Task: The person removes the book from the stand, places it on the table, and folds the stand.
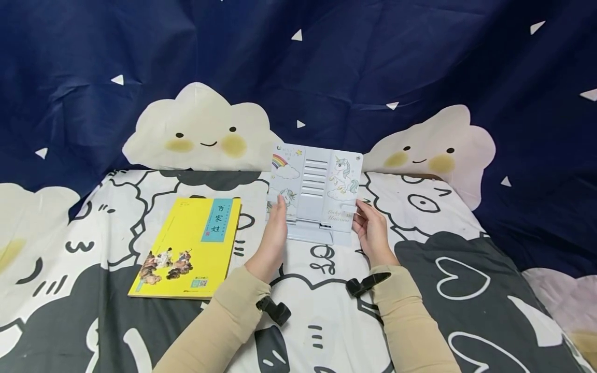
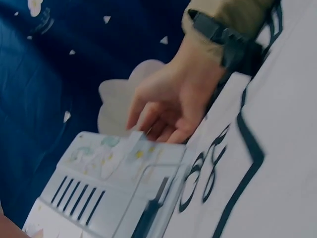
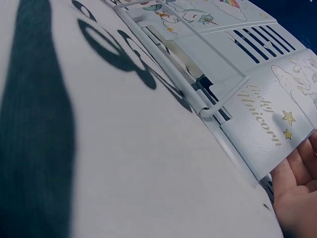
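A pale book stand [image 1: 318, 207] with unicorn and rainbow pictures and a slotted middle panel stands tilted back on the patterned sheet, also seen in the left wrist view. My left hand [image 1: 271, 238] grips its left edge, thumb on the front face and the other fingers hidden behind. At the right edge my right hand [image 1: 373, 230] holds on with curled fingers, beside a small pale tab [image 1: 347, 207]. In the right wrist view those fingers [image 3: 301, 166] reach behind the edge. A wire holder [image 3: 218, 54] lies across the stand's lower front.
A yellow book [image 1: 186, 248] with a blue title strip lies flat to the left of the stand. Behind the sheet [image 1: 298, 311] hangs a dark blue cloth [image 1: 326, 62] with smiling clouds. Both wrists wear black straps [image 1: 274, 311].
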Motion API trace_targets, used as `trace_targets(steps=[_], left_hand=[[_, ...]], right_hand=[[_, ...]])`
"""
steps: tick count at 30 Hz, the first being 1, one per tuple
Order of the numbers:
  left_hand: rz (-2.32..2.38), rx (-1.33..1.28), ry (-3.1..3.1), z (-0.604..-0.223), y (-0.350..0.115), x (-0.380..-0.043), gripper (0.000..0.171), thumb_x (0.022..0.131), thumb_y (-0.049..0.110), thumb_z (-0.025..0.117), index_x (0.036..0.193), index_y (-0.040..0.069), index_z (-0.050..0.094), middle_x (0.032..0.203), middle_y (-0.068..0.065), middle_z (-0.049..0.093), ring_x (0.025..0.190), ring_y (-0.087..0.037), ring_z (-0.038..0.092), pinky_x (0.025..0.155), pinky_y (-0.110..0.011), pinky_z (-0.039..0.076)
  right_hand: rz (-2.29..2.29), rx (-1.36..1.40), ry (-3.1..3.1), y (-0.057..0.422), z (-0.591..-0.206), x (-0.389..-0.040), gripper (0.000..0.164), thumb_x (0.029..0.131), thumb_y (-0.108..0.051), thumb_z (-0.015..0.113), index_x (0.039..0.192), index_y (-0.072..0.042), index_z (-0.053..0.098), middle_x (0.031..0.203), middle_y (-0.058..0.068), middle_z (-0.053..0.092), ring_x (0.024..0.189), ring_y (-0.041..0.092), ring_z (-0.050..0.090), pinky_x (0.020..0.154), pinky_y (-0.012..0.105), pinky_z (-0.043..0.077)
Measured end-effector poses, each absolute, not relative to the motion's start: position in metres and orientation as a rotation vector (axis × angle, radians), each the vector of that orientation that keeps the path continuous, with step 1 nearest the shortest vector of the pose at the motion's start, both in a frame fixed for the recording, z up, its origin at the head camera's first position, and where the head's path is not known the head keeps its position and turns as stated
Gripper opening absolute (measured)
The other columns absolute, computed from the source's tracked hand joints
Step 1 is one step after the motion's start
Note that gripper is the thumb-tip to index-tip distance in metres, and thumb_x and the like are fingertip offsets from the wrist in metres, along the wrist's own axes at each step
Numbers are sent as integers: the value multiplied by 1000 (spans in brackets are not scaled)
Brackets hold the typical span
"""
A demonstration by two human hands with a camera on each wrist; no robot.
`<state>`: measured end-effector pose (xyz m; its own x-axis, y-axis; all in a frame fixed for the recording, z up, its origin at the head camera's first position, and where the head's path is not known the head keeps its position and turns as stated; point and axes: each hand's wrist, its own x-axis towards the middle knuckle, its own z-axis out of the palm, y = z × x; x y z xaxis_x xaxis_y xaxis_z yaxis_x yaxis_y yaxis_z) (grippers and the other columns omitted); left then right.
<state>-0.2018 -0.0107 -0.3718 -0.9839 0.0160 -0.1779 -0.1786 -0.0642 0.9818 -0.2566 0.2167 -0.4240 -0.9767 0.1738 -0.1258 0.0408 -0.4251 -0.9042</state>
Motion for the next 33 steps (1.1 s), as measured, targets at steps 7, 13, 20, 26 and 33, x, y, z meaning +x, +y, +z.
trace_targets(steps=[7,13,20,26,33], left_hand=[[2104,-269,2087,-377,11,-188,89,100,66,28,160,6,1,167,-15,-8,154,-34,-11,123,-57,-5],[2029,-279,2159,-382,24,-181,89,100,63,33,159,6,-1,164,-20,-18,151,-37,-20,120,-63,-5],[2007,-247,2174,-384,25,-182,86,101,60,32,159,7,-3,163,-20,-22,150,-37,-22,120,-63,-5],[1975,-204,2191,-385,20,-186,88,100,64,27,159,6,-3,164,-19,-19,152,-35,-19,122,-60,-4],[1986,-164,2198,-389,14,-191,88,100,66,24,160,7,0,166,-17,-13,153,-34,-14,122,-59,-6]], right_hand=[[2558,-319,-1635,216,-424,-256,20,100,-29,60,102,-9,66,84,-3,66,79,7,68,77,20,59],[2558,-330,-1630,216,-423,-256,23,100,-31,59,99,-10,66,84,-3,66,77,6,69,75,19,59],[2569,-348,-1603,216,-422,-257,25,103,-29,54,96,-9,67,77,-3,60,60,4,53,57,16,52],[2598,-375,-1529,215,-421,-259,28,103,-27,53,87,-8,66,68,-3,55,49,5,36,44,17,36],[2565,-425,-1485,215,-422,-257,34,103,-29,53,79,-8,63,64,-3,59,46,4,50,46,16,45]])
